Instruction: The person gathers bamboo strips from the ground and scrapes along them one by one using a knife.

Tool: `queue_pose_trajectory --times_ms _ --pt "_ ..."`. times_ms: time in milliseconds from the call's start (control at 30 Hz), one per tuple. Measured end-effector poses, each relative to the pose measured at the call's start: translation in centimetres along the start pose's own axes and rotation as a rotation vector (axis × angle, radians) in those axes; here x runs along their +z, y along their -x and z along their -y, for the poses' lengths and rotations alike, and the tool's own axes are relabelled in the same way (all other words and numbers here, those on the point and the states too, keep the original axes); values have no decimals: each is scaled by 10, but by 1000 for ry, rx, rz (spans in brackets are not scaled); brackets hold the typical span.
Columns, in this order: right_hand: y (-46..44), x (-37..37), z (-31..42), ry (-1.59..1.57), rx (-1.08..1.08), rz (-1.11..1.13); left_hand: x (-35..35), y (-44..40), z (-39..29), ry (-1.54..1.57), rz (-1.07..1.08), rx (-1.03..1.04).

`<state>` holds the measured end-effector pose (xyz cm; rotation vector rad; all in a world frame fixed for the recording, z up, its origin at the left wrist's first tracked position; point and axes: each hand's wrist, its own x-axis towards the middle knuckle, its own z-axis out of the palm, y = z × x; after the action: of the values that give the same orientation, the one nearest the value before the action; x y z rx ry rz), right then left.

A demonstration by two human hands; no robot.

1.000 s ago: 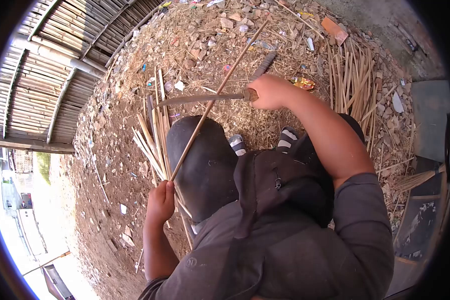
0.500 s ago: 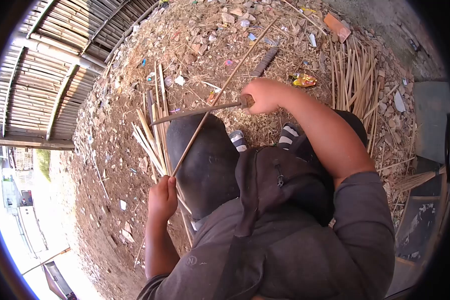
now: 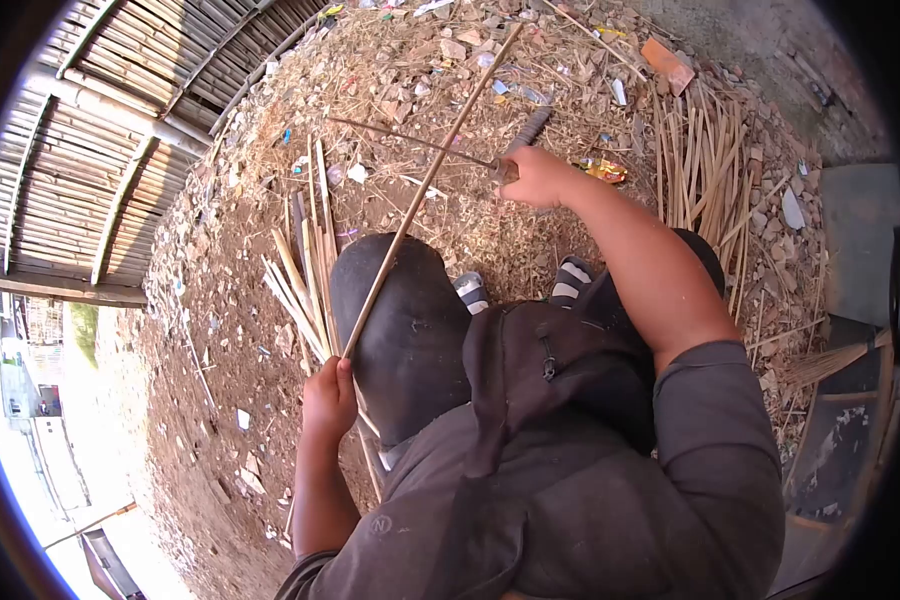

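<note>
My left hand [image 3: 328,400] is closed around the lower end of a long thin bamboo strip [image 3: 398,240], beside my left knee. The strip slants up and away across that knee. In my right hand [image 3: 538,178] is the handle of a long-bladed knife [image 3: 475,158], with the fingers wrapped round it. Its dark, narrow blade points left and crosses the upper half of the strip; whether they touch I cannot tell. Several split bamboo strips [image 3: 315,265] lie left of my knee.
A larger pile of bamboo strips [image 3: 700,160] lies at the right, below a brick piece [image 3: 667,65]. Near my right hand are a dark ridged bar [image 3: 533,127] and a yellow wrapper [image 3: 606,171]. A bamboo wall [image 3: 100,150] stands at the left.
My right hand has moved slightly outward and right. The knife blade has swung farther up the strip, away from my knee. My left hand still grips the strip's lower end.
</note>
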<state>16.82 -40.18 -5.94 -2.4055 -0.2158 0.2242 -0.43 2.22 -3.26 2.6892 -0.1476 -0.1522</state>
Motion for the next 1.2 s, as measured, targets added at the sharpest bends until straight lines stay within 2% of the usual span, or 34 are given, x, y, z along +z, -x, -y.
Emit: queue_pose_trajectory --times_ms 33,67,167,267,367,400,500,533,633,800,900,933,1033,1200 --pt "-6 -5 -5 -89 77 -80 0 1 -1 -8 0 -15" --pt "-12 -9 -10 -105 162 -19 -1 3 -2 -18 5 -33" --pt "1 -12 12 152 13 -8 -6 5 -8 -53 10 -4" --pt "15 5 38 207 -101 186 -13 4 -16 -80 15 -13" --pt "17 18 41 237 -233 204 -10 1 -8 -71 0 17" --pt "9 17 32 196 -202 215 -5 1 -3 -46 -5 9" --pt "-5 11 -1 95 -69 -27 4 -2 3 -4 -29 1" --pt "-8 4 -6 6 -14 55 4 0 0 -18 -33 -6" --pt "3 2 6 106 -37 0 -6 1 -10 -38 -15 -11" --pt "16 2 45 313 -151 203 -11 0 -11 -104 -33 36" --pt "-7 3 -14 -41 11 70 -3 -2 3 -97 -43 44" --pt "-10 -3 -22 -59 146 -74 -5 -5 1 -99 -41 44" --pt "-18 -19 -31 -34 286 24 -11 -5 -2 -106 -21 42" --pt "7 15 11 140 -75 135 -15 -5 -10 -67 32 32"
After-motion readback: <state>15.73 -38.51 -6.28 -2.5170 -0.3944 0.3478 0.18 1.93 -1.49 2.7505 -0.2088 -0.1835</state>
